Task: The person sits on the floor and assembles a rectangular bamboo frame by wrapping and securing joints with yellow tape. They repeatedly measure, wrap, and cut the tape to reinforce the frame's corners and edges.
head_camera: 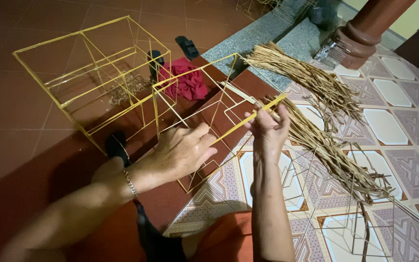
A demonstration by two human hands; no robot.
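Observation:
My left hand [183, 151] grips a bar of a yellow wire frame [204, 92] that leans in front of me. A silver bracelet sits on that wrist. My right hand [267, 127] pinches the same yellow bar farther right, with a dried brown fibre strand between its fingers. A long bundle of dried fibre strands [330, 145] lies on the patterned tiles just right of that hand. A second, box-shaped yellow wire frame [93, 73] stands on the red floor at the left.
A red cloth [187, 80] and two black sandals [186, 46] lie beyond the frames. A bare grey wire frame [345, 213] rests at the lower right. A second fibre bundle [306, 73] lies near a granite step [263, 34] and a brown pillar base [360, 39].

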